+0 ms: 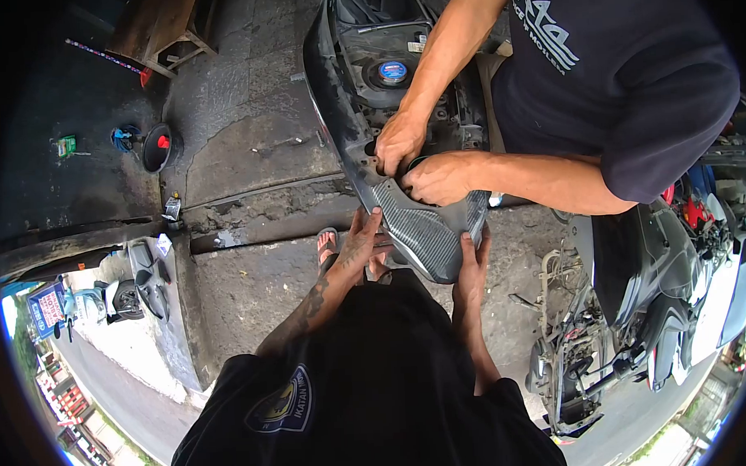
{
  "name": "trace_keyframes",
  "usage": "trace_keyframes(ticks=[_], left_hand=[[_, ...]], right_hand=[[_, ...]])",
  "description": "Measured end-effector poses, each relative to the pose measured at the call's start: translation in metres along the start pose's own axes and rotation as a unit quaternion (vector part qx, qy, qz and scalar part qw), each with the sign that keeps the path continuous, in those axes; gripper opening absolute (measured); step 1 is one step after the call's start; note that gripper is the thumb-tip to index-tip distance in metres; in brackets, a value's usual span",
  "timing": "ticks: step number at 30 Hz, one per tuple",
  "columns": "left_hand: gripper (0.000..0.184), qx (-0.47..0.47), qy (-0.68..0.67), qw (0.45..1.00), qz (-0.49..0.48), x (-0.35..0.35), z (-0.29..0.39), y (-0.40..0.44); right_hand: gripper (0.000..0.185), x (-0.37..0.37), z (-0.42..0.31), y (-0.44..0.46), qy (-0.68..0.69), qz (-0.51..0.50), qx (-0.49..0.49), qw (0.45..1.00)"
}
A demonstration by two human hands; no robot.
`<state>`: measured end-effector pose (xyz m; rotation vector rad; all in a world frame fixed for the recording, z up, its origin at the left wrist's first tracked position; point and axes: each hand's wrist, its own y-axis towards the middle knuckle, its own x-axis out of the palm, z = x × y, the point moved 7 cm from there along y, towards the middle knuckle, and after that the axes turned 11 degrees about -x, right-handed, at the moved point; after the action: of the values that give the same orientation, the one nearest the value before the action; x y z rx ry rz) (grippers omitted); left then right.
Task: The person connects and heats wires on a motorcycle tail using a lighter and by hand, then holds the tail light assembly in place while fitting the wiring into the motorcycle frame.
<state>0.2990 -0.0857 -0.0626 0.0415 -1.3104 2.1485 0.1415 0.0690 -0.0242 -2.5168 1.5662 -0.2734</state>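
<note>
A carbon-patterned tail cover (pixel 426 235) sits at the rear end of a scooter body in front of me. My left hand (pixel 362 236) grips its left edge, thumb on top. My right hand (pixel 472 258) holds the opposite edge near the tip, fingers along the outer side. A co-worker's two hands (pixel 403 141) reach into the opening just ahead of the cover; what their fingertips touch is hidden. Beyond those hands, a round cap with a blue label (pixel 392 72) shows in the scooter body (pixel 352 94).
Several partly stripped scooters (pixel 662 280) stand to the right, beside a bare frame (pixel 570 357). At left are a black bucket (pixel 157 150), a wooden bench (pixel 156 31) and a parked scooter (pixel 116 299). A concrete ledge (pixel 265 191) crosses the floor.
</note>
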Motion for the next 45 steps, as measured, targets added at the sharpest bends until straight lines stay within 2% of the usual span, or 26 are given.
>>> trace_keyframes(ticks=[7, 20, 29, 31, 45], left_hand=[[0.075, 0.003, -0.001, 1.0, 0.006, 0.0003, 0.0002, -0.0002], [0.077, 0.005, -0.002, 1.0, -0.002, -0.0017, -0.001, 0.0014], [0.084, -0.001, 0.008, 1.0, -0.01, -0.0011, -0.0014, 0.0022], [0.092, 0.001, -0.005, 1.0, -0.002, -0.0012, 0.0002, 0.0012], [0.099, -0.004, -0.016, 1.0, -0.008, -0.0045, -0.0053, 0.0074]], right_hand=[[0.069, -0.0012, 0.0024, 0.001, -0.005, -0.004, -0.006, 1.0], [0.071, 0.0019, -0.0018, -0.001, 0.009, 0.0, -0.002, 1.0], [0.073, 0.0011, 0.0017, -0.0001, 0.011, 0.003, 0.008, 1.0], [0.072, 0.0014, 0.0011, 0.0002, 0.012, 0.003, 0.005, 1.0], [0.068, 0.0014, 0.0005, -0.0005, 0.011, 0.012, 0.011, 1.0]])
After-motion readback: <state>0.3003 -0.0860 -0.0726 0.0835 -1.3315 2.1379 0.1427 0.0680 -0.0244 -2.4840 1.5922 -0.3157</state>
